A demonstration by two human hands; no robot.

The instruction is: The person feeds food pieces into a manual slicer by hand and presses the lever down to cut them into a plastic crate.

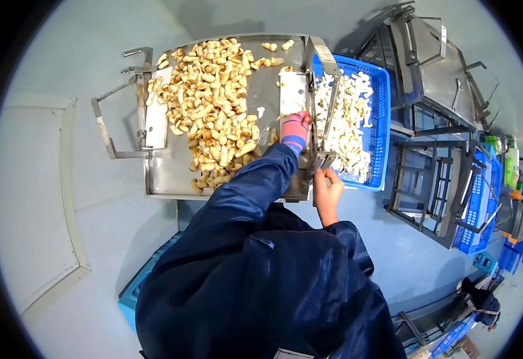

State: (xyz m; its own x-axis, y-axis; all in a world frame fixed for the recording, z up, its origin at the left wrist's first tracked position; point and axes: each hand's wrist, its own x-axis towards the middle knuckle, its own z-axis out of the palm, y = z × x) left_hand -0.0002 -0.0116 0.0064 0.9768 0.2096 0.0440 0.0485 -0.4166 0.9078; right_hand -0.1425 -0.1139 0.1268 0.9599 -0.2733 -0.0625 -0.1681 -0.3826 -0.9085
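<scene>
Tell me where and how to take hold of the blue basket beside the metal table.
Grip the near rim of the blue basket, probably best from the person's side: that straight edge is exposed, while the left side is crowded by the metal table and metal lever. Keep it level, since loose pale slices lie inside.

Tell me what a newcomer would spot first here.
Probably the heap of what look like mushrooms on the metal tray, left of centre. Next, the bright blue basket of pale pieces at the tray's right end. Then the pink-striped, gloved left hand between heap and basket.
</scene>
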